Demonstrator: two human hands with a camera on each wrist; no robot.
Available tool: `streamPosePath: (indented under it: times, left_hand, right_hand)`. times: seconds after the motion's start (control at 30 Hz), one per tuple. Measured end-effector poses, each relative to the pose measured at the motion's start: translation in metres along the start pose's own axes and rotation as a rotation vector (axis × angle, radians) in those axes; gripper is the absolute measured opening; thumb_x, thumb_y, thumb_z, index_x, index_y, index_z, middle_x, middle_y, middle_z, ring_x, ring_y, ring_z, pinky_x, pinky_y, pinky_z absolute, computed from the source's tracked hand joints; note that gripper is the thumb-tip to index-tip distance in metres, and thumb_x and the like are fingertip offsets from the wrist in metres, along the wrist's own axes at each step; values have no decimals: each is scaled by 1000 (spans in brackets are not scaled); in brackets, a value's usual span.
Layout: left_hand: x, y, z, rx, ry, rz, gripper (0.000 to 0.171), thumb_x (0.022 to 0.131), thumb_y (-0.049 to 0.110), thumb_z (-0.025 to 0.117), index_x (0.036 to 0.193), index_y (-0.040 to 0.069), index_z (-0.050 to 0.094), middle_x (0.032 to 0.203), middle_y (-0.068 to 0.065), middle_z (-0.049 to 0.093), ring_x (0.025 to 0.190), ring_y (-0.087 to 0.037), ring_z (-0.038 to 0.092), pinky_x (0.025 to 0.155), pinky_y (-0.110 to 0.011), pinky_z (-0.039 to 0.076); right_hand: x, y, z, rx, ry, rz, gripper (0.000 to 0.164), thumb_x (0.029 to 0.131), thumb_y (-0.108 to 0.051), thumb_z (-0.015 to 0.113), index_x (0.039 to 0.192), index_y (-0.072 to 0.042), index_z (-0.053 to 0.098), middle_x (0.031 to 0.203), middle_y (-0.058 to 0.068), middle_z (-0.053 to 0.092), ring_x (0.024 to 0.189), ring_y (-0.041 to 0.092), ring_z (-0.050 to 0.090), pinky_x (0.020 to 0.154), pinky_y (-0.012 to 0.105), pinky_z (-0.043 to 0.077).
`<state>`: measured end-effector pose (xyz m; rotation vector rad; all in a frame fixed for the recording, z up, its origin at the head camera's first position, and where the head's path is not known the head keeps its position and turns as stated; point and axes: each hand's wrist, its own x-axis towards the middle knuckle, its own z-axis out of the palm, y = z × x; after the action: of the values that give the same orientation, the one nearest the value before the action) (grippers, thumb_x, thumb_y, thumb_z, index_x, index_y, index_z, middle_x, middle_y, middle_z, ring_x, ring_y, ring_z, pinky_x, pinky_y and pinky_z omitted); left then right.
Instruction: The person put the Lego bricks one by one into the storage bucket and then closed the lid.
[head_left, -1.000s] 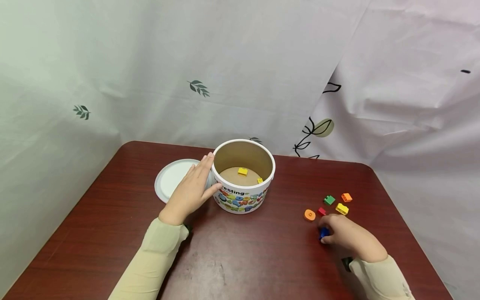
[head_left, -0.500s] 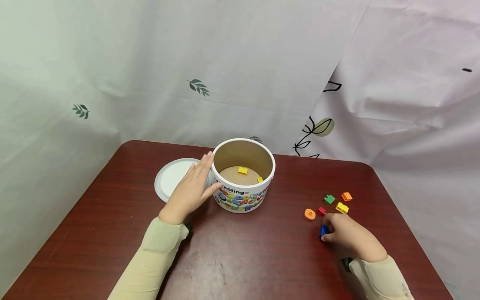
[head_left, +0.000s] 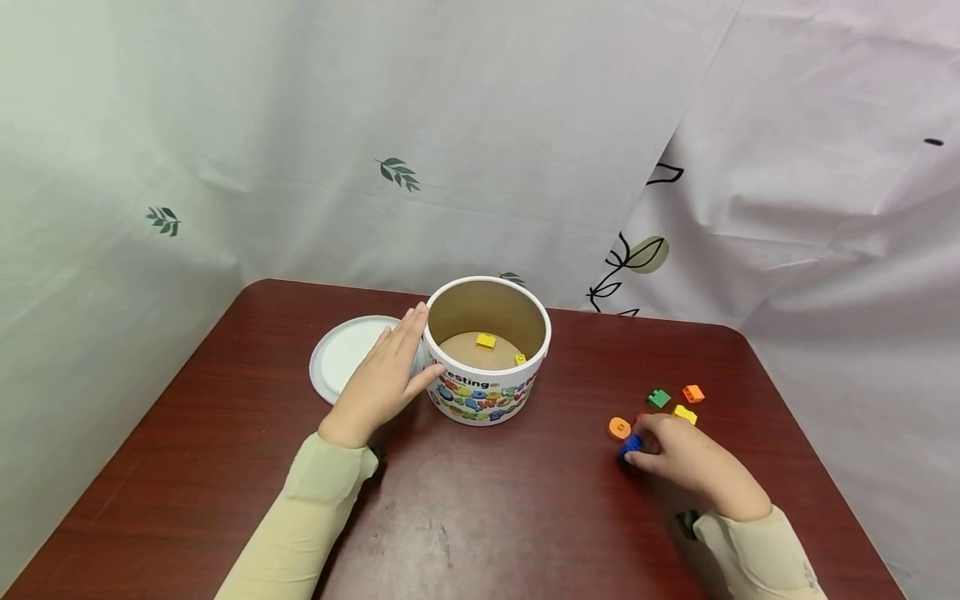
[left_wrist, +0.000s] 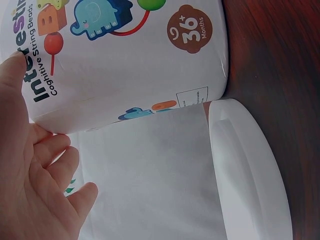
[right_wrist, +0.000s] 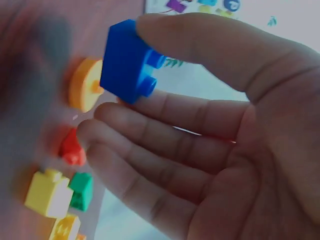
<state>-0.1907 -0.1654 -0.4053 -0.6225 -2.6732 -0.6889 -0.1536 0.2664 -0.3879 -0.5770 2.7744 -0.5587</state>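
Between thumb and index finger my right hand (head_left: pixel 693 457) pinches a blue toy brick (right_wrist: pixel 125 62), whose two studs face the palm in the right wrist view. In the head view the blue brick is low over the table, beside a round orange piece (head_left: pixel 618 428). My left hand (head_left: pixel 380 382) rests with straight fingers against the left side of a white bucket (head_left: pixel 483 400) with printed letters. Inside the bucket lie two yellow bricks (head_left: pixel 485 342). The left wrist view shows the left thumb and fingers touching the bucket's wall (left_wrist: pixel 120 75).
Near the right hand lie a red brick (right_wrist: pixel 73 147), a green brick (head_left: pixel 659 398), an orange brick (head_left: pixel 693 393) and a yellow brick (head_left: pixel 684 414). A white lid (head_left: pixel 347 358) lies left of the bucket on the dark red table (head_left: pixel 510 517). Pale patterned cloth (head_left: pixel 487 150) hangs behind.
My right hand has moved slightly left and away from me with the blue brick, closer to the round orange piece, and now partly covers the red brick. The left hand has stayed on the bucket.
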Motion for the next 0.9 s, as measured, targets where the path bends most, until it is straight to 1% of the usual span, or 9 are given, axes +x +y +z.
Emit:
streamPosePath:
  times: [0.07, 0.13, 0.3, 0.37, 0.47, 0.63, 0.77, 0.9]
  left_hand:
    - [0, 0, -1, -2, -4, -3, 87, 99, 41, 65, 162, 5, 17, 167, -12, 22, 154, -27, 22, 121, -57, 20]
    - [0, 1, -1, -4, -10, -7, 87, 99, 41, 65, 162, 5, 17, 167, -12, 22, 154, -26, 21, 122, -56, 19]
    - [1, 0, -2, 11, -15, -2, 86, 99, 42, 65, 162, 3, 20, 167, -12, 23, 154, -27, 22, 121, -57, 20]
    - [1, 0, -3, 18, -15, 0, 86, 99, 42, 65, 161, 3, 21, 167, -12, 23, 154, -27, 22, 121, -57, 20]
    - [1, 0, -4, 25, -14, 6, 86, 99, 41, 66, 161, 3, 22, 167, -13, 23, 154, -27, 22, 121, -57, 20]
    - [1, -1, -6, 48, -8, 14, 87, 98, 43, 66, 162, 4, 21, 167, -12, 22, 154, -27, 21, 121, -57, 20]
    - [1, 0, -7, 46, -10, 8, 88, 98, 43, 67, 162, 4, 21, 167, -12, 23, 154, -28, 21, 122, -57, 19]
    - [1, 1, -6, 43, -14, 8, 88, 98, 42, 67, 162, 4, 20, 167, -12, 22, 154, -29, 22, 121, -58, 21]
  right_hand:
    - [1, -5, -2, 11, 21, -15, 27, 87, -23, 81, 99, -3, 67, 76, -6, 57, 67, 7, 52, 60, 24, 48]
    - [2, -9, -4, 2, 70, -38, 26, 86, -23, 81, 99, -4, 68, 80, -6, 61, 71, 8, 56, 63, 26, 52]
    - [6, -18, -4, -49, 261, -106, 23, 85, -19, 83, 99, -7, 69, 91, -2, 64, 82, 18, 61, 73, 35, 57]
    - [8, -21, -4, -43, 314, -119, 24, 85, -16, 84, 101, -7, 69, 93, 0, 64, 84, 20, 61, 75, 39, 58]
    - [10, -24, -4, -20, 369, -136, 26, 84, -13, 84, 104, -5, 69, 96, 1, 64, 85, 20, 62, 76, 41, 58]
    - [18, -31, -5, -16, 454, -174, 32, 85, -15, 83, 112, -3, 70, 102, 3, 67, 88, 17, 60, 75, 37, 56]
    - [27, -39, -6, 2, 523, -205, 35, 86, -16, 82, 116, -2, 70, 105, 5, 69, 90, 18, 63, 77, 40, 56]
    - [36, -46, -7, 25, 588, -221, 35, 86, -15, 82, 117, -2, 70, 104, 6, 69, 92, 20, 65, 81, 44, 57]
